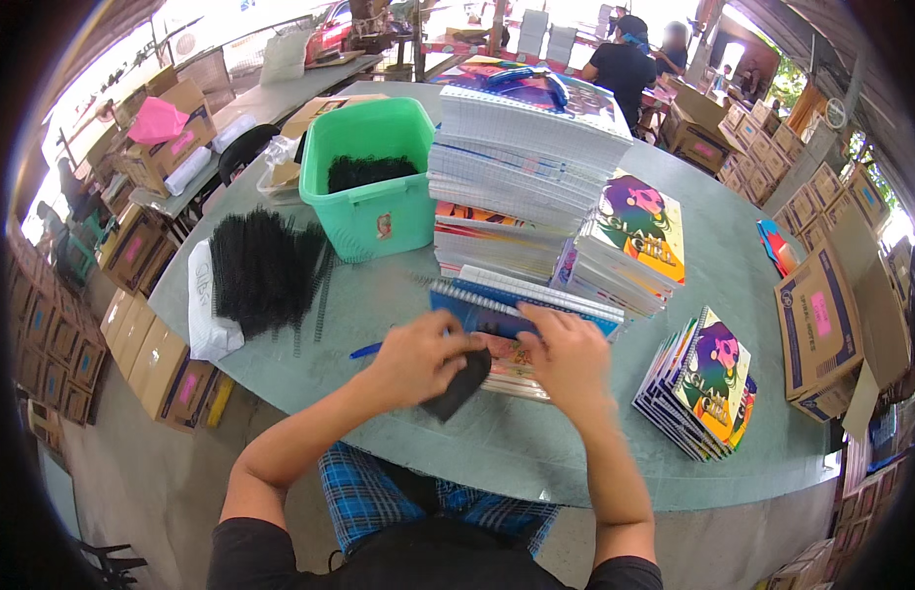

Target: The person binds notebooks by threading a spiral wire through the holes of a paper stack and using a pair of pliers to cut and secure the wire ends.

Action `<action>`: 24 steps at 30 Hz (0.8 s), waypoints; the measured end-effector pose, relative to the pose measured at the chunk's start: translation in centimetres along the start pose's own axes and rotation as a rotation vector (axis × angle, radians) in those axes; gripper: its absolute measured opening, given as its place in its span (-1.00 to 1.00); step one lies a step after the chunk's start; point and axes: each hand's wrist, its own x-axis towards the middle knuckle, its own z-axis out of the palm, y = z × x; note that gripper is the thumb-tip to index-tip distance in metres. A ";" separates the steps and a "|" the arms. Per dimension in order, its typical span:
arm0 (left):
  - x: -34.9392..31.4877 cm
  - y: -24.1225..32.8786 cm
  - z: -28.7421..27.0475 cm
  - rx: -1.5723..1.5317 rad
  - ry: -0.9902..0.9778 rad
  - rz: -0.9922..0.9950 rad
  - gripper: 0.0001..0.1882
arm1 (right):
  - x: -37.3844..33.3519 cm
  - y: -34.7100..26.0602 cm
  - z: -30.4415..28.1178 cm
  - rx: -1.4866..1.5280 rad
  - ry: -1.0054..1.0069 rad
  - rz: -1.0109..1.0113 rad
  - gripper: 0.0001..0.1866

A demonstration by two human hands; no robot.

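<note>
A blue-covered spiral notebook [477, 310] stands on edge in front of me, a pale coil along its upper edge. My right hand [571, 359] grips it, thumb and fingers at the coil edge. My left hand [423, 359], slightly blurred, is curled shut at the notebook's left end; what its fingers pinch cannot be made out. Below that hand is a dark flat object [457, 388], its kind unclear. Under the notebook lie more books with reddish covers [507, 359]. A blue pen [365, 350] lies left of my left hand.
Black plastic coils [266, 270] lie on a white bag, beside a green bin [379, 211] holding more. Tall notebook stacks [526, 147] rise ahead; finished-looking spiral notebooks [708, 383] sit right. An open carton [821, 329] stands at the table's right edge. Other people [625, 69] are in the background.
</note>
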 end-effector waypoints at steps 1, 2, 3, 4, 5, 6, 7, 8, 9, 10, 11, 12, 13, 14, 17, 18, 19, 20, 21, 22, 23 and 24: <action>-0.1 0.4 -0.2 -0.009 0.053 0.049 -0.64 | -0.1 0.7 -0.8 -0.003 0.015 0.035 -0.82; -0.1 0.6 -0.5 -0.018 0.106 0.098 -0.63 | -0.2 1.6 -1.3 -0.006 0.029 0.070 -0.90; -1.3 1.4 -2.4 0.055 0.168 0.027 -0.63 | -2.8 2.0 0.6 0.366 -0.058 0.207 -0.90; 0.2 1.8 -2.2 0.071 0.396 0.027 -0.62 | -2.8 4.3 0.1 0.595 -0.087 0.234 -0.89; 1.2 2.2 -1.9 0.087 0.623 0.021 -0.61 | -2.7 5.9 -0.2 0.825 -0.118 0.260 -0.89; 1.8 1.6 -0.2 0.086 0.380 0.106 -0.63 | -2.1 6.2 -0.4 0.937 -0.036 0.334 -0.80; 1.5 1.2 1.6 -0.034 0.046 0.019 -0.63 | -2.2 6.5 -0.4 0.941 0.006 0.376 -0.80; 1.3 0.8 2.7 -0.054 0.021 0.051 -0.64 | -2.2 6.7 -0.6 0.945 0.052 0.417 -0.80; 1.4 0.9 2.9 -0.062 -0.034 0.082 -0.65 | -2.4 6.8 -0.2 0.972 0.106 0.478 -0.79; 1.8 1.3 1.6 -0.019 0.158 0.078 -0.64 | -2.9 6.4 0.7 0.988 0.132 0.496 -0.78; 2.9 1.8 -0.1 0.022 0.350 0.078 -0.63 | -3.2 6.2 1.2 1.036 0.143 0.490 -0.78; 3.4 2.1 -1.1 0.063 0.564 0.073 -0.62 | -2.9 6.0 1.4 1.075 0.141 0.465 -0.79; 3.0 1.9 -0.4 0.024 0.346 0.044 -0.63 | -2.7 5.8 1.7 1.113 0.139 0.440 -0.79; 2.2 1.2 1.1 -0.014 0.129 0.013 -0.64 | -2.8 5.5 2.1 1.110 0.152 0.434 -0.78; 1.5 0.8 3.0 -0.046 -0.089 0.079 -0.66 | -2.7 5.5 1.6 1.032 0.142 0.437 -0.79; 2.1 1.7 2.2 -0.051 0.075 0.093 -0.66 | -2.9 5.3 1.4 1.028 0.108 0.507 -0.80; 2.5 2.7 1.4 -0.062 0.223 0.099 -0.66 | -3.3 5.5 1.7 1.028 0.159 0.473 -0.80; 3.5 3.2 0.2 0.063 0.476 0.089 -0.64 | -3.5 5.8 2.2 1.025 0.209 0.439 -0.80; 3.6 3.5 0.2 0.057 0.452 0.125 -0.64 | -3.0 5.8 2.5 1.021 0.246 0.378 -0.81; 3.6 4.0 0.5 0.051 0.428 0.160 -0.63 | -2.8 5.7 2.9 1.085 0.261 0.390 -0.79; 3.6 4.2 0.6 0.045 0.404 0.194 -0.63 | -2.6 5.7 3.0 1.088 0.247 0.415 -0.79; 4.7 4.9 -0.3 0.020 0.342 0.238 -0.63 | -2.7 6.0 3.0 1.082 0.246 0.450 -0.79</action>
